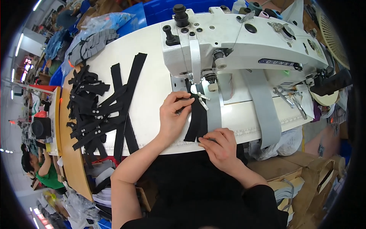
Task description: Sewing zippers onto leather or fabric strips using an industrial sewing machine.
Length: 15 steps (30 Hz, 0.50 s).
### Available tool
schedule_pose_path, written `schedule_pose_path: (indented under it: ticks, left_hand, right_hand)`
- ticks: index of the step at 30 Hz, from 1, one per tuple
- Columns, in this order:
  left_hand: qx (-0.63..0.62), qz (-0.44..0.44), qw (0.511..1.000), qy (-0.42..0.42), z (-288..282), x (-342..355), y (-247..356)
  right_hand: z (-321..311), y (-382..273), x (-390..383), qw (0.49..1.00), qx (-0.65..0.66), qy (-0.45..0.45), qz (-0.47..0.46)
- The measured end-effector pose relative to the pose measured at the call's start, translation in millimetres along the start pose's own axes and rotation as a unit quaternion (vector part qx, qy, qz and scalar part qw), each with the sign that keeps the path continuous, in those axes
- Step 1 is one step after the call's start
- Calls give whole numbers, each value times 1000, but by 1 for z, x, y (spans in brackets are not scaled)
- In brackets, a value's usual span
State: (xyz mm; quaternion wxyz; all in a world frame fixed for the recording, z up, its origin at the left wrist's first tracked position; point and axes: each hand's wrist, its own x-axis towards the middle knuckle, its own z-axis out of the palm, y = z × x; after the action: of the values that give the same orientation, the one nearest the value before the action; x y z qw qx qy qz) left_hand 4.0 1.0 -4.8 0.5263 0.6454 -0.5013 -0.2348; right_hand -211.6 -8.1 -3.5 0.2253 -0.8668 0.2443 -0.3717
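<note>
White industrial sewing machine (244,42) on a white tabletop (152,87). The machine's arm bears a dark oval nameplate (280,63) with pale raised lettering; a printed ruler scale (249,131) with fine dark markings follows the tabletop's curved front edge.

A long black fabric strip (198,118) with silver metal tabs (203,103) runs from the needle area toward that front edge, its lower end near the ruler scale. A smooth grey fabric band (214,114) lies alongside it, to the right. A stretch of bare white surface separates the left hand (175,114) from a tangled pile of black strips (89,110); right of the work, a wider grey band (265,108) hangs over the edge, with silver metal tools (289,97) beyond.

Both forearms enter from below. The left hand is curled, its fingertips touching the strip's upper left side; whether it grips or merely presses cannot be told. The right hand (219,147), lower, pinches the strip's near end between thumb and fingers.
</note>
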Motion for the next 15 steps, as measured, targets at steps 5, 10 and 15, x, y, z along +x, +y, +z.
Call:
schedule_pose_path:
  ticks: [5,10,15]
  left_hand:
    - [16,17,1000,-2,0,1,2]
    - [39,20,999,-10,0,1,5]
    - [36,35,999,0,2,2,0]
  right_hand:
    - [-6,4,11,1000,-15,-22,-4]
    - [-6,10,25,999,-6,-34,10]
    - [-2,18,38,999,-10,-29,18]
